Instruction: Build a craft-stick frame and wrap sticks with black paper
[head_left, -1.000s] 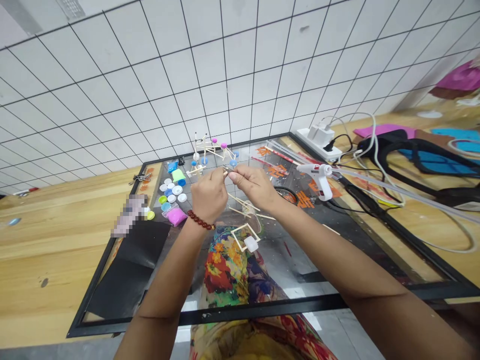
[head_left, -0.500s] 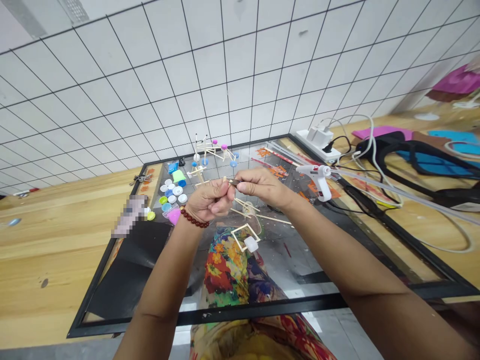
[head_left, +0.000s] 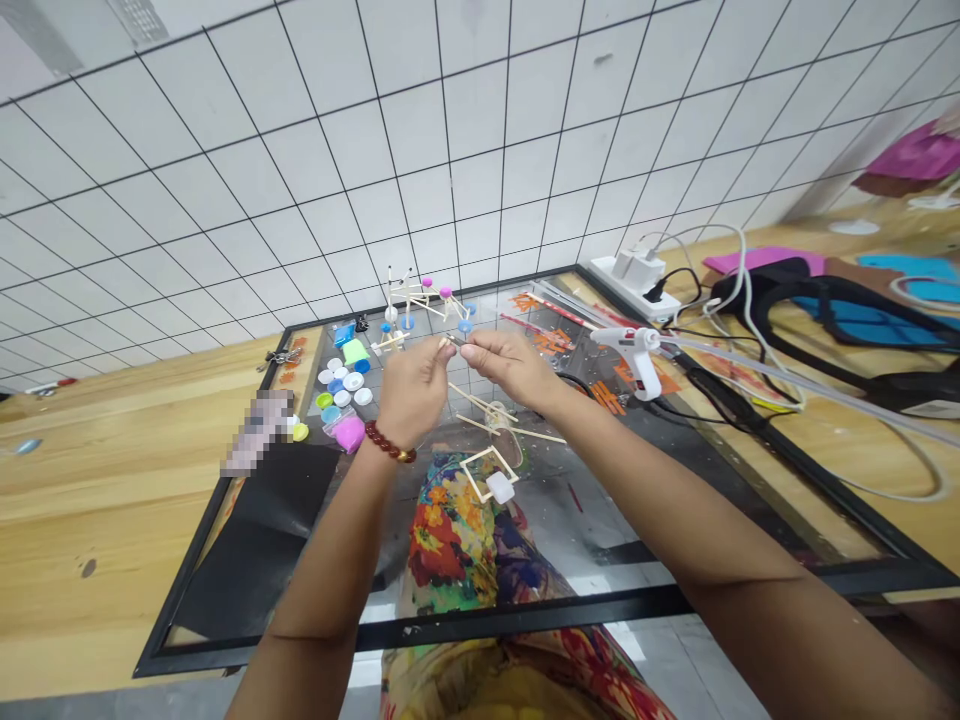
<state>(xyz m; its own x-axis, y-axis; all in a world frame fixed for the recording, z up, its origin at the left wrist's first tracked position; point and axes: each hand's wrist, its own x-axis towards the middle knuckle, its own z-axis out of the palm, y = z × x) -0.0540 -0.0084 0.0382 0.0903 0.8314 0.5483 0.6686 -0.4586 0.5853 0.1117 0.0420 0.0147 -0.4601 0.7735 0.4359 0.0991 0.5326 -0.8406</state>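
Over the middle of the glass tabletop my two hands meet, fingertips almost touching. My left hand [head_left: 420,385], with a red bead bracelet at its wrist, is closed in a pinch on a pale thin wooden stick, mostly hidden by the fingers. My right hand [head_left: 510,370] pinches a small, dark metallic piece [head_left: 457,343] against the stick's end; its kind is too small to make out. Below them lie several loose wooden sticks [head_left: 525,431]. Nearer me sits a square stick frame [head_left: 472,478] with a whitish translucent block [head_left: 500,487] at its corner.
Behind my hands stands a stick model [head_left: 409,290] with pink and blue discs. Small tubs of coloured clay [head_left: 352,380] are at the left. A white glue gun [head_left: 636,355], cables and a power strip [head_left: 660,300] occupy the right. Black sheets [head_left: 255,540] lie front left.
Both hands have shifted slightly up and left. My left hand has turned so its back shows more and the stick is less visible. Both pinches are kept.
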